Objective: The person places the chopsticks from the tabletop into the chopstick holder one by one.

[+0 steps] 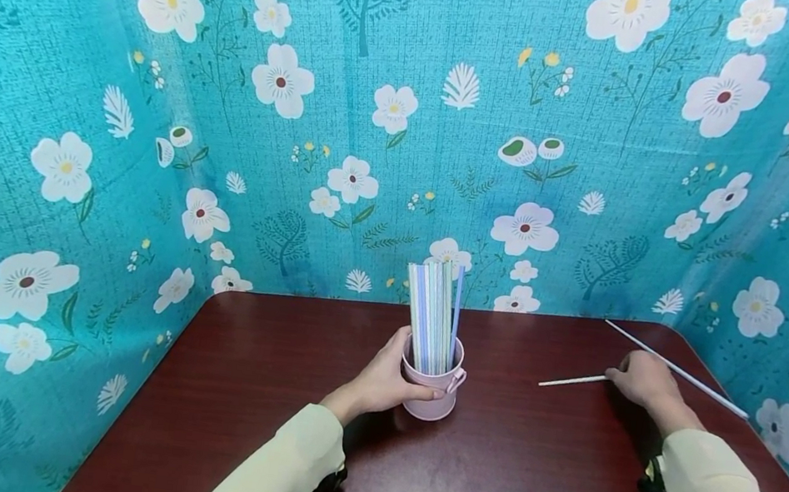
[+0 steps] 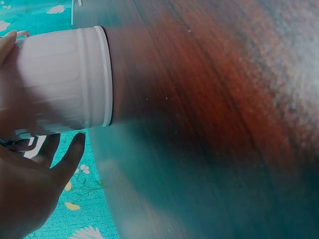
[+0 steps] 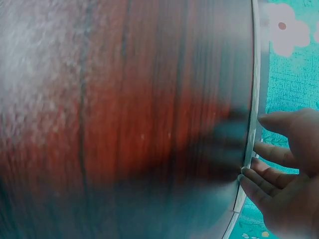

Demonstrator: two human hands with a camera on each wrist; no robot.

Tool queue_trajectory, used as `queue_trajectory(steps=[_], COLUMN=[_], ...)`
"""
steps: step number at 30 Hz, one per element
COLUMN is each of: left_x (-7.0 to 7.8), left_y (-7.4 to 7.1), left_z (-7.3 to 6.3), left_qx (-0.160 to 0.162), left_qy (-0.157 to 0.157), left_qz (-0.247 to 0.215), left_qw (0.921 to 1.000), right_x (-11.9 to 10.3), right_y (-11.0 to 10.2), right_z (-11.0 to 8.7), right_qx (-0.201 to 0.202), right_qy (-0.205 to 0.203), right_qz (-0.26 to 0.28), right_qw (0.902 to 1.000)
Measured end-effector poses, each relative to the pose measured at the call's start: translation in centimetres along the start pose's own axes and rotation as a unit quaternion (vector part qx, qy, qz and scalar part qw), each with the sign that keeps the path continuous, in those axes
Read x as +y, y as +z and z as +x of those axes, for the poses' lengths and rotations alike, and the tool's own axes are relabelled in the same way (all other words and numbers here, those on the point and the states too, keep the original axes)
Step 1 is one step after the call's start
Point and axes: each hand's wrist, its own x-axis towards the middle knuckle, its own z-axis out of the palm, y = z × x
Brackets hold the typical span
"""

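Near the middle of the dark table, my left hand [image 1: 383, 379] grips a small pink bucket [image 1: 428, 409] from its left side, the thumb across its front. Several pastel straws [image 1: 433, 319], white, green and blue, stand upright in the bucket. In the left wrist view the bucket [image 2: 55, 82] appears sideways, its base at the tabletop. Over at the right, my right hand [image 1: 648, 382] has its fingertips on a white straw [image 1: 572, 381] lying low over the table. The right wrist view has the fingers [image 3: 256, 189] across this straw [image 3: 254, 74]; part of it is hidden.
Another long pale straw [image 1: 694, 378] lies slanting along the table's right side, just beyond my right hand. The reddish-brown table [image 1: 274, 347] meets a blue flowered cloth [image 1: 391, 161] at its back and sides.
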Motion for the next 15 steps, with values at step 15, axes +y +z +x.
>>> queue_trajectory(steps=[15], left_x=[0.1], left_y=[0.0], left_z=[0.0], left_qx=[0.000], left_qy=[0.005], left_qz=[0.003], left_qw=[1.0000], right_x=[-0.8], right_y=[1.1], right_z=[1.1], right_qx=[0.008], right_qy=[-0.046], right_qz=[0.016], right_qw=[0.9988])
